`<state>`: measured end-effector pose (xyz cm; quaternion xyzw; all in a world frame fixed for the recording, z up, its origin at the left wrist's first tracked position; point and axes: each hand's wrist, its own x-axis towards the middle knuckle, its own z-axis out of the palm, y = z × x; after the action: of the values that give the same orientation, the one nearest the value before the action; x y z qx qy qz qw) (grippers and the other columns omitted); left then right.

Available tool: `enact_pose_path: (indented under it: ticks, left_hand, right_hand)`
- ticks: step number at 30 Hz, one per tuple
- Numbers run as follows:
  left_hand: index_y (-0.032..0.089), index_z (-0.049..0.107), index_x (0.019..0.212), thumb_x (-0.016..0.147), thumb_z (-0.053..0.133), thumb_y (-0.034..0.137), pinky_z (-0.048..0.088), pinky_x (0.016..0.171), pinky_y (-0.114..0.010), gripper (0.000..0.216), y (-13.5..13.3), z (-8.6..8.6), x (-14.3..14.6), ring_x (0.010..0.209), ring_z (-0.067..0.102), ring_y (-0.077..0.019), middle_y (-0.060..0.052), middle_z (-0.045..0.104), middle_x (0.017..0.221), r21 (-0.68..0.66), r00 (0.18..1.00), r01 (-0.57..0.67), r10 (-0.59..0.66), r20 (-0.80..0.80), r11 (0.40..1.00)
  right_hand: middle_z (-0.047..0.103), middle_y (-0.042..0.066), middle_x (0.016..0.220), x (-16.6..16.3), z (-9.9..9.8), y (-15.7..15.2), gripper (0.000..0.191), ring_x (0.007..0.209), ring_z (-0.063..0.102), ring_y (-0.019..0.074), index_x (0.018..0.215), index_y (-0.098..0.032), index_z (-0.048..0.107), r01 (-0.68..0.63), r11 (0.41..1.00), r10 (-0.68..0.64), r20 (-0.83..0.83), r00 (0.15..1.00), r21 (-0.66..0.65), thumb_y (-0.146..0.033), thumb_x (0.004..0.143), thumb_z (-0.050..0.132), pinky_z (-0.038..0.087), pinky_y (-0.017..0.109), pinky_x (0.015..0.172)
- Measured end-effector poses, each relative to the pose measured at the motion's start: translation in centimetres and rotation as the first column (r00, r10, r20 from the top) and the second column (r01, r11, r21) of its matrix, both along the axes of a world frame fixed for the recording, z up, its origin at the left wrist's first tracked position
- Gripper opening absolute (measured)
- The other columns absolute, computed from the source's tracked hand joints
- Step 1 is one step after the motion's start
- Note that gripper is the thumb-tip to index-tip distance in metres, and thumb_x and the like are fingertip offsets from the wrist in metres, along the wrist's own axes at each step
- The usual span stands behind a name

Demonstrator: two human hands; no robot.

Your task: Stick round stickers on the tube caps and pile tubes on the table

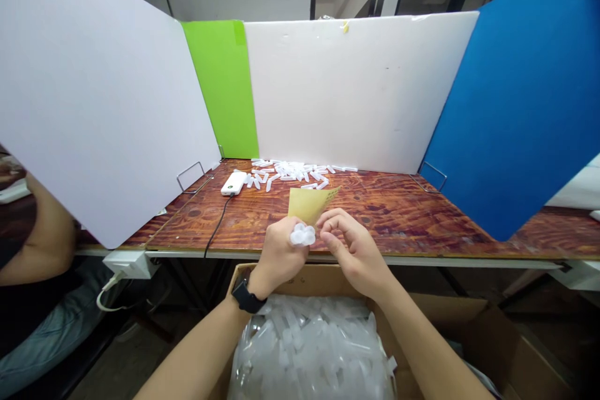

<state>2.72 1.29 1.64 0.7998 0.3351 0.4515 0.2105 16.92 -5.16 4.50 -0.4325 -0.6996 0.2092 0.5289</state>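
Observation:
My left hand (281,250) is closed around a small bundle of whitish plastic tubes (302,235), their round ends facing me. A yellow paper sheet (307,203) with dark print along its right edge rises behind the bundle, its lower part hidden by my fingers. Just to the right, my right hand (354,250) has curled fingers, thumb and fingertips drawn together near the bundle and the paper's lower edge. Whether something small is between them is hidden. Below both hands, a cardboard box (323,276) holds a clear bag of many similar translucent pieces (314,350).
Loose white pieces (295,170) lie scattered at the back of the wooden table (394,212), beside a white device (234,183) with a black cable. White, green and blue panels enclose the table. A co-worker's arm (47,231) shows at left. Another open carton (506,350) stands lower right.

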Motion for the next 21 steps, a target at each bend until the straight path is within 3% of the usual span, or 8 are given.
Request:
enact_pose_path:
  ticks: [5,9,15,21]
  left_hand:
    - [0.016,0.053,0.067,0.074,0.049,0.026,0.032,0.051,-0.025,0.013,-0.3,-0.5,0.2,0.055,0.050,-0.0143,-0.003,0.056,0.061,0.261,0.973,-0.136,0.179,-0.148,0.956]
    - [0.016,0.054,0.069,0.075,0.047,0.024,0.035,0.053,-0.027,0.012,-0.3,-0.8,0.5,0.058,0.053,-0.0172,-0.005,0.058,0.063,0.402,0.934,-0.265,0.337,-0.119,0.876]
    - [0.015,0.054,0.069,0.075,0.048,0.025,0.037,0.054,-0.028,0.013,-0.6,-0.8,0.5,0.058,0.054,-0.0187,-0.006,0.058,0.063,0.474,0.910,-0.307,0.400,-0.107,0.826]
    - [0.015,0.054,0.071,0.075,0.048,0.024,0.038,0.055,-0.029,0.012,-0.6,-0.6,0.4,0.060,0.054,-0.0190,-0.007,0.058,0.064,0.471,0.906,-0.307,0.406,-0.122,0.827]
  right_hand:
    - [0.051,0.005,0.093,-1.0,0.4,-0.9,0.009,0.087,0.050,0.0156,0.074,-0.018,0.050,-0.023,0.999,0.024,0.026,0.999,-0.031,-0.017,0.082,0.046,0.043,0.025,0.067]
    - [0.050,0.006,0.096,-1.7,0.1,-0.8,0.010,0.089,0.051,0.0155,0.074,-0.018,0.049,-0.017,0.996,0.013,-0.042,0.999,-0.089,-0.019,0.083,0.045,0.044,0.023,0.062]
    - [0.051,0.005,0.092,-2.0,0.1,-0.7,0.010,0.088,0.051,0.0158,0.073,-0.018,0.051,-0.005,0.999,0.003,-0.024,1.000,-0.049,-0.016,0.082,0.046,0.044,0.025,0.070]
    - [0.052,0.006,0.090,-1.8,0.0,-0.6,0.009,0.087,0.051,0.0168,0.073,-0.018,0.051,-0.002,1.000,0.002,-0.015,1.000,-0.020,-0.017,0.081,0.047,0.045,0.027,0.071]
